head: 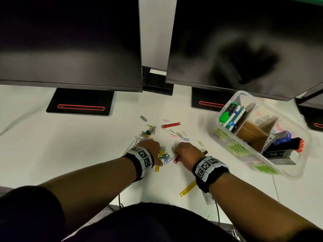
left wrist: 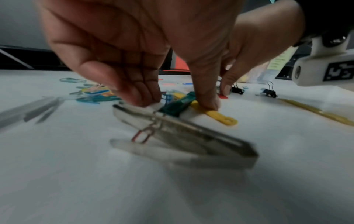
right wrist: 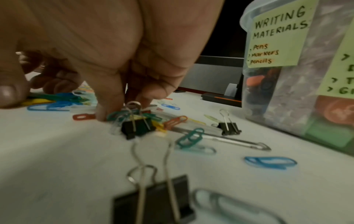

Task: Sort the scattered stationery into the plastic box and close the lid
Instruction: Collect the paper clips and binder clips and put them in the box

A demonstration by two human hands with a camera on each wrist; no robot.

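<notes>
Table (head: 87, 137), centre: scattered paper clips (head: 176, 133). Left hand (head: 151, 145): grip flat, fingertips pressing the pile, thumb on yellow strip (left wrist: 216, 116). Right hand (head: 186, 151): grip pinching clip cluster (right wrist: 122, 118). Plastic box (head: 248, 154): open-topped, far right.

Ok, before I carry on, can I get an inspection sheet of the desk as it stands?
Surface: white desk, no spills seen.
Job's things: clear plastic box with cardboard dividers open at right, pens in its far compartment, no lid seen; coloured paper clips, black binder clips, red plastic strip and yellow plastic strip loose on the desk.
Clutter: nothing seen.
Grippers: left hand presses fingertips on a clip pile, thumb on a second yellow strip; right hand reaches into a clip cluster, grip unclear.
Cables: thin black cables at the near edge.
Surroundings: two dark monitors on black stands behind.
</notes>
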